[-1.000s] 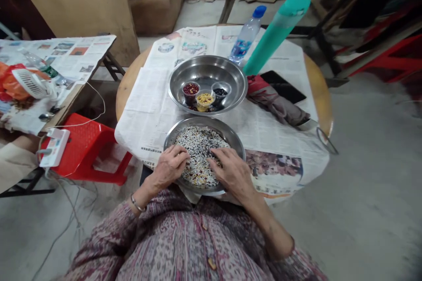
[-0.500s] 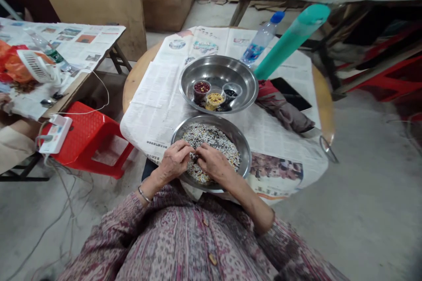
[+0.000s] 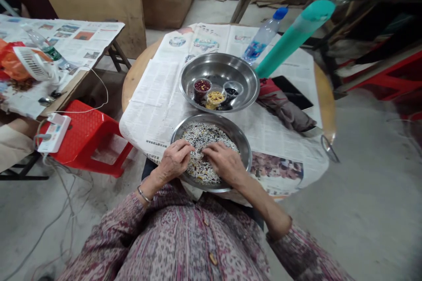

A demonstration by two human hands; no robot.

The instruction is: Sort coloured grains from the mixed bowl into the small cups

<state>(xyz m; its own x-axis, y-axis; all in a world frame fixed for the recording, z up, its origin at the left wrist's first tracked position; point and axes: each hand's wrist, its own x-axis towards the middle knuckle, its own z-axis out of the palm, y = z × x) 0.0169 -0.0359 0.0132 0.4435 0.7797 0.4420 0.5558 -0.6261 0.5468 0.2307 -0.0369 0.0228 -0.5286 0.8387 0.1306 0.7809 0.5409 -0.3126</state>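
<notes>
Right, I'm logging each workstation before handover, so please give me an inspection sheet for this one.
Surface: round wooden table, covered with printed newspaper.
Job's things: shallow round steel basin of mixed white, black and yellow grains; beyond it, second round steel basin holding three clear plastic cups of dark red, yellow and black pieces.
Clutter: clear plastic bottle with blue cap, long green cylinder, flat black rectangular object, grey-and-red cloth bundle.
Hands: left hand and right hand both over the front basin; grip unclear.
Cables: thin white cable leads toward white power strip at edge of red plastic stool; others trail below.
Surroundings: at left, newspaper-covered table, white plastic fan, another person's pale garment.
</notes>
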